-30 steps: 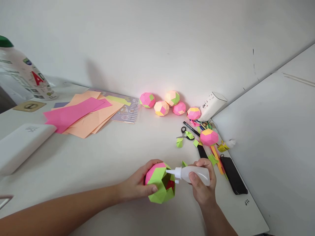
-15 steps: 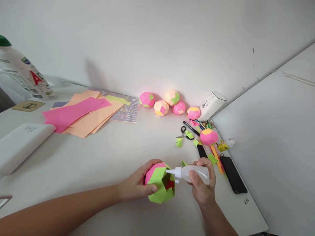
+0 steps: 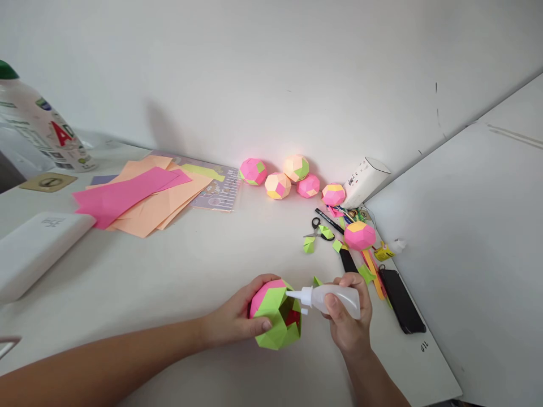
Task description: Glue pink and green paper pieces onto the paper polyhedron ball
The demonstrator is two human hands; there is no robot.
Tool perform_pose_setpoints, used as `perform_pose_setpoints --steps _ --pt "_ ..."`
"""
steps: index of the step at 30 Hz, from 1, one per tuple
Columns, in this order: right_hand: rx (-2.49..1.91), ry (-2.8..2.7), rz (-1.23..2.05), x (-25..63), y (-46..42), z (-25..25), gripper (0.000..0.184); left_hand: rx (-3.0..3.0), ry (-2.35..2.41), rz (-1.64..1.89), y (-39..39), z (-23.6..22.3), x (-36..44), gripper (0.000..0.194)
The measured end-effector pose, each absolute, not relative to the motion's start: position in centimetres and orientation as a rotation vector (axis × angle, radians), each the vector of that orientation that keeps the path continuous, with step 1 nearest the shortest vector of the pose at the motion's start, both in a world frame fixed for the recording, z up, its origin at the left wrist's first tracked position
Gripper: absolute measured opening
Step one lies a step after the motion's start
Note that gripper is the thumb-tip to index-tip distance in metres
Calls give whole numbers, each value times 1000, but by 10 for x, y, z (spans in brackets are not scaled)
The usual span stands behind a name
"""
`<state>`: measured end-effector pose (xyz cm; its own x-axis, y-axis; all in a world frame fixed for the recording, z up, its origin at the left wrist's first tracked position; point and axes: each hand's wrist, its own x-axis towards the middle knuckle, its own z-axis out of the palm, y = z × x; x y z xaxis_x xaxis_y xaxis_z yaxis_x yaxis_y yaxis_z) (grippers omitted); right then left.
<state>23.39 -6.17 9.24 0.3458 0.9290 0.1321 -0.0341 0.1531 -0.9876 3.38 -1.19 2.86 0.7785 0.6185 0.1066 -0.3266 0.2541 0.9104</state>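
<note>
Near the front of the table, my left hand point(image 3: 244, 311) grips a faceted paper ball point(image 3: 271, 325), pink at the back and green toward me. A jagged opening on the ball's right side shows red inside. My right hand point(image 3: 350, 316) is wrapped around a translucent glue bottle point(image 3: 339, 298), held nearly level. Its white nozzle tip meets the green paper at the upper edge of the opening. Whether glue is coming out is too small to tell. A green paper piece point(image 3: 317, 281) shows partly behind the bottle.
Several finished paper balls point(image 3: 278, 186) line the wall. Scissors point(image 3: 316, 226), green scraps, a black marker point(image 3: 328, 220), a yellow glue bottle point(image 3: 388, 249) and a black phone point(image 3: 402, 299) lie rightward. Leftward are pink and peach paper sheets point(image 3: 139, 198), a white power bank point(image 3: 42, 249) and a large bottle point(image 3: 46, 124).
Almost nothing differs. The glue bottle has shifted very slightly left, its tip still at the opening's edge, while both hands keep their grips.
</note>
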Motion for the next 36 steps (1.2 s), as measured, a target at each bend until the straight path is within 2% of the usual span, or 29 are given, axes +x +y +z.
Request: perform_pose_setpoints --steps 36 --pt "-1205 -987 825 229 -65 91 36 1140 285 675 -12 26 35 64"
